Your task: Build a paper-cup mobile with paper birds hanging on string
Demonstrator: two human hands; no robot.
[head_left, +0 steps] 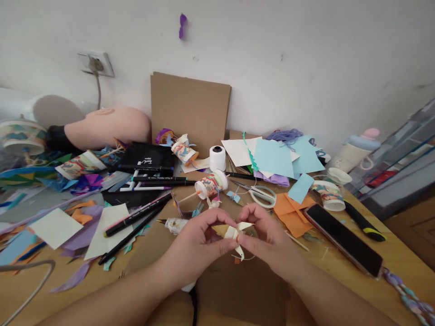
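My left hand (204, 240) and my right hand (267, 237) meet at the front middle of the table. Between thumbs and fingertips, both pinch a small cream folded paper bird (232, 232). One wing points up to the right, and a narrow tip with a dark dot hangs below. A thin pale string curves under it, and a bit of orange shows beneath. Brown cardboard (241, 290) lies under the hands. Just beyond them is a patterned paper cup (211, 183) on its side, with a stick in it and small folded paper pieces close by.
Scissors (261, 195), orange paper (292, 213) and a phone (345, 239) lie to the right. Markers (136, 215) and paper scraps spread over the left. White thread (217, 158) stands behind, near upright cardboard (190, 108). A glue gun (176, 225) lies partly behind my left hand.
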